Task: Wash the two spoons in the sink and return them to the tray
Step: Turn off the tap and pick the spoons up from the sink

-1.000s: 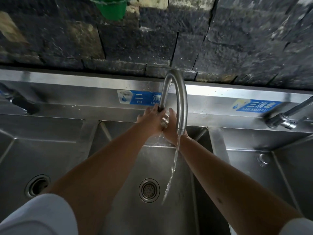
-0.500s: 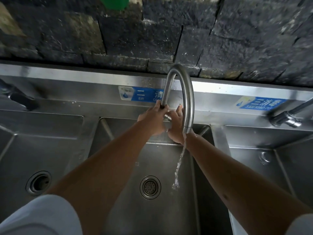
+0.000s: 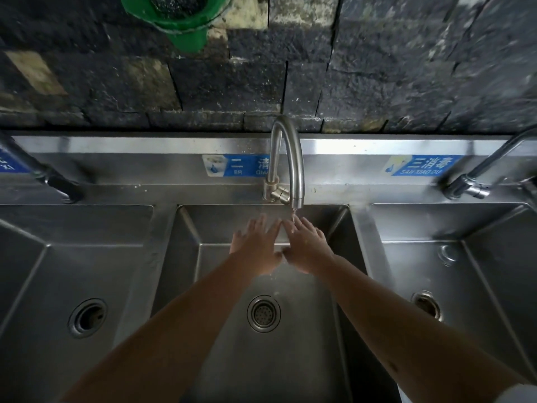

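Observation:
My left hand and my right hand hover side by side over the middle steel sink basin, just below the spout of the curved faucet. Both hands have fingers spread and hold nothing. Only a thin drip leaves the spout and lands by my right fingers. No spoon and no tray show anywhere in the head view.
A drain sits in the middle basin's floor. Left basin and right basin flank it, each with its own drain and tap. A dark stone wall rises behind, with a green plastic object hanging on it.
Both hands have let go of the faucet base and dropped back under the spout with fingers spread. The running stream has shrunk to a drip.

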{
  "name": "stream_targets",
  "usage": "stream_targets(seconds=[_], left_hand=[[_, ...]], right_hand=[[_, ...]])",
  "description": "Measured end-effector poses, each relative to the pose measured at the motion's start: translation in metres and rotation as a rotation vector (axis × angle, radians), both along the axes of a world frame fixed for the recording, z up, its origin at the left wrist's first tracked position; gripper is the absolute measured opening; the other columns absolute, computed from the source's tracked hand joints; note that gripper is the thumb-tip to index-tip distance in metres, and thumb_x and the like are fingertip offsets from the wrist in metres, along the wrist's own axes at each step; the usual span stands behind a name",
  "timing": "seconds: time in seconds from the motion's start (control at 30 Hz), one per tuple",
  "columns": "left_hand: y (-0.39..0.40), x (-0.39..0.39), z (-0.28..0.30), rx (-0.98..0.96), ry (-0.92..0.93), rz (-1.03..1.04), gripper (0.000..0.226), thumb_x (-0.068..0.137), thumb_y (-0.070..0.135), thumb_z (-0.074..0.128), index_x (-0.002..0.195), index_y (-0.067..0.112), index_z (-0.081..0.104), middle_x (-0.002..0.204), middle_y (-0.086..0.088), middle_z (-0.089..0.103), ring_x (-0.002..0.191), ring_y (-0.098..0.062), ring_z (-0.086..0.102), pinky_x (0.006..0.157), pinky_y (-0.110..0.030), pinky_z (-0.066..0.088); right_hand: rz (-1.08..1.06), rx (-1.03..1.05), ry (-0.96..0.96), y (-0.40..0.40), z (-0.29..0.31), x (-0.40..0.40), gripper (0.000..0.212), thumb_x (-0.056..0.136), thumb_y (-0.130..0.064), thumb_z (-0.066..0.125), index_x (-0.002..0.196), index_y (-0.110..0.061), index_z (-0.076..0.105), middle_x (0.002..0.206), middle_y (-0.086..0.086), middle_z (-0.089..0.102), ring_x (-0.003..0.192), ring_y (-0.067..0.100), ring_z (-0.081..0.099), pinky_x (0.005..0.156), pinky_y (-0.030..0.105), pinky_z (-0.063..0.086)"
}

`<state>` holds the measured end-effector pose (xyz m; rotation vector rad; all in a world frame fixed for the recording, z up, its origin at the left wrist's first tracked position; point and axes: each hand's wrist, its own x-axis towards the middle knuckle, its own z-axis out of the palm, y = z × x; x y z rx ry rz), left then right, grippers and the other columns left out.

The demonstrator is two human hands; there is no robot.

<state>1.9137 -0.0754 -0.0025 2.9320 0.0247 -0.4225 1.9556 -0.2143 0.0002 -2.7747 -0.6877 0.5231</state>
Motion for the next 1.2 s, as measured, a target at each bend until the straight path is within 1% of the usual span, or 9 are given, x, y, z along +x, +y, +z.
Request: stream_targets(seconds=[0.17,0.3,0.43,0.57,0.77,0.87,1.0,1.07,1.2], left_hand=[[-0.02,-0.061,-0.002,-0.006,-0.036,-0.007,0.081,0.089,0.055,0.047,0.152,0.031,0.001,0.165,-0.011,0.003,0.15,-0.033,0.006,0.114,-0.056,0.022],[-0.037,-0.105,-0.008,-0.013,-0.033,0.03,0.08,0.088,0.06,0.043,0.149,0.033,-0.001,0.165,-0.009,0.001,0.151,-0.031,0.002,0.115,-0.054,0.018],[-0.054,-0.14,-0.007,-0.052,0.007,0.081,0.082,0.078,0.072,0.015,0.151,0.038,0.002,0.166,-0.005,-0.001,0.151,-0.028,-0.003,0.117,-0.052,0.01],[-0.07,-0.166,-0.006,-0.033,0.034,0.085,0.087,0.074,0.079,0.013,0.151,0.04,0.002,0.165,-0.004,-0.004,0.151,-0.027,-0.006,0.117,-0.052,0.007],[-0.111,-0.174,0.003,-0.015,0.09,0.046,0.089,0.074,0.078,0.017,0.151,0.036,0.006,0.165,-0.008,-0.002,0.151,-0.03,-0.003,0.117,-0.053,0.011],[-0.143,-0.166,0.004,-0.032,0.067,0.028,0.081,0.079,0.071,0.028,0.149,0.035,0.009,0.165,-0.01,0.001,0.151,-0.031,0.002,0.116,-0.05,0.014],[-0.195,-0.15,-0.001,-0.07,0.075,-0.027,0.092,0.072,0.081,0.017,0.151,0.035,0.006,0.165,-0.007,-0.003,0.151,-0.029,-0.002,0.116,-0.051,0.015],[-0.225,-0.14,-0.004,-0.091,0.07,-0.064,0.09,0.074,0.081,0.02,0.151,0.035,0.005,0.165,-0.007,-0.003,0.151,-0.029,-0.003,0.116,-0.052,0.015],[-0.29,-0.117,-0.01,-0.143,0.073,-0.108,0.085,0.079,0.075,0.027,0.151,0.035,0.007,0.165,-0.006,-0.003,0.151,-0.027,-0.004,0.116,-0.052,0.013]], right_hand=[[-0.002,0.039,-0.023,-0.025,-0.001,-0.053,0.081,0.088,-0.034,0.063,0.154,-0.023,0.017,0.166,0.007,0.011,0.151,0.028,0.007,0.119,0.049,0.012],[0.014,0.006,-0.02,-0.051,-0.004,-0.094,0.083,0.086,-0.046,0.062,0.152,-0.025,0.017,0.166,0.006,0.011,0.151,0.028,0.006,0.119,0.051,0.014],[0.005,-0.085,0.09,-0.081,-0.01,-0.131,0.097,0.08,-0.064,0.055,0.155,-0.03,0.003,0.166,0.007,-0.007,0.151,0.029,-0.008,0.119,0.053,0.005],[0.023,-0.191,0.192,-0.111,-0.019,-0.159,0.117,0.068,-0.078,0.056,0.154,-0.033,-0.008,0.162,0.005,-0.023,0.148,0.031,-0.02,0.116,0.059,-0.002],[-0.061,-0.15,0.159,-0.155,-0.029,-0.17,0.115,0.061,-0.092,0.035,0.154,-0.034,-0.001,0.166,0.004,-0.012,0.151,0.028,-0.01,0.117,0.057,0.003],[-0.093,-0.118,0.155,-0.186,-0.027,-0.169,0.109,0.064,-0.09,0.03,0.153,-0.034,0.0,0.166,0.006,-0.005,0.151,0.031,-0.001,0.116,0.058,0.01],[-0.15,-0.093,0.195,-0.235,-0.019,-0.165,0.108,0.065,-0.087,0.021,0.154,-0.029,0.002,0.166,0.01,0.0,0.15,0.038,0.005,0.116,0.058,0.014],[-0.183,-0.083,0.217,-0.261,-0.015,-0.16,0.107,0.066,-0.084,0.02,0.155,-0.026,0.004,0.166,0.012,0.003,0.149,0.039,0.011,0.115,0.057,0.019],[-0.241,-0.092,0.247,-0.321,-0.016,-0.146,0.092,0.079,-0.067,0.036,0.155,-0.024,0.009,0.166,0.012,0.007,0.147,0.036,0.02,0.114,0.053,0.025]])
